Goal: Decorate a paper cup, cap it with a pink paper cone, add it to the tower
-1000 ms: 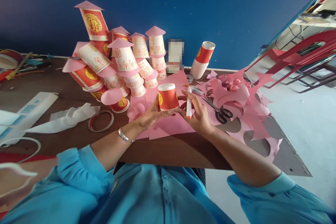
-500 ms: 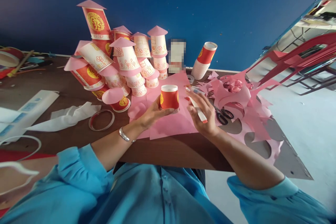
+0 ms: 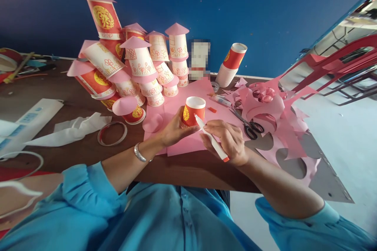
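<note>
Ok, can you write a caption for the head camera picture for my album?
Left hand tilts a red paper cup while the right hand touches a white marker to it, over pink paper.

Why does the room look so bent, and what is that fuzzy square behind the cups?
Head view: the wide lens bends the table edge and stretches the corners. The pixelated patch is blurred on purpose. Soft daylight from the right, no harsh glare. The red cup, left hand and right hand stay sharp.
</note>
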The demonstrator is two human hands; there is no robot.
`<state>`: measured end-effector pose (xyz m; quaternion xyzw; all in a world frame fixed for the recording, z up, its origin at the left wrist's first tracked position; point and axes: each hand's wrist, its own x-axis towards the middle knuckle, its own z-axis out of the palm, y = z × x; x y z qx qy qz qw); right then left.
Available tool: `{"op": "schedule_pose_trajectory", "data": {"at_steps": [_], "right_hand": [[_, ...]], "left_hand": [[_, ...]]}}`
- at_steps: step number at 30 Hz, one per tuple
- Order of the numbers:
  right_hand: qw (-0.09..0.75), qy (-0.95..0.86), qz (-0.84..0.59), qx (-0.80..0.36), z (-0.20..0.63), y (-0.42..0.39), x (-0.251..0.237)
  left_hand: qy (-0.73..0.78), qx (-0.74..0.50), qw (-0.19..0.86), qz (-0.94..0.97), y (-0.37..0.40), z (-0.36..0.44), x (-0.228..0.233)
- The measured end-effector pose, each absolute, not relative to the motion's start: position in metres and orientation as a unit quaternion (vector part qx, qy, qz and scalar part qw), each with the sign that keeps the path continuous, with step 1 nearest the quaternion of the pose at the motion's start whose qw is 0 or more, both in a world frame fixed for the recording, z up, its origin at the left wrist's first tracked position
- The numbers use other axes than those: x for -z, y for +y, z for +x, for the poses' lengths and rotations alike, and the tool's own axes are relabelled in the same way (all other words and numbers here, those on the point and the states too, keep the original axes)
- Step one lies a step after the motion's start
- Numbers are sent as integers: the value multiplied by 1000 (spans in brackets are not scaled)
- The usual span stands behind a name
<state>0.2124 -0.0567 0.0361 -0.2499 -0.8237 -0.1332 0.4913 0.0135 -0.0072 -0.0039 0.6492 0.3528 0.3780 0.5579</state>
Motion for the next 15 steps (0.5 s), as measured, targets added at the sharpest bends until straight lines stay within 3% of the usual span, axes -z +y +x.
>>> {"op": "schedule_pose_trajectory", "data": {"at_steps": [15], "right_hand": [[471, -831, -268, 127, 212, -57, -34]], "left_hand": [[354, -368, 554, 658, -8, 12, 5]]}}
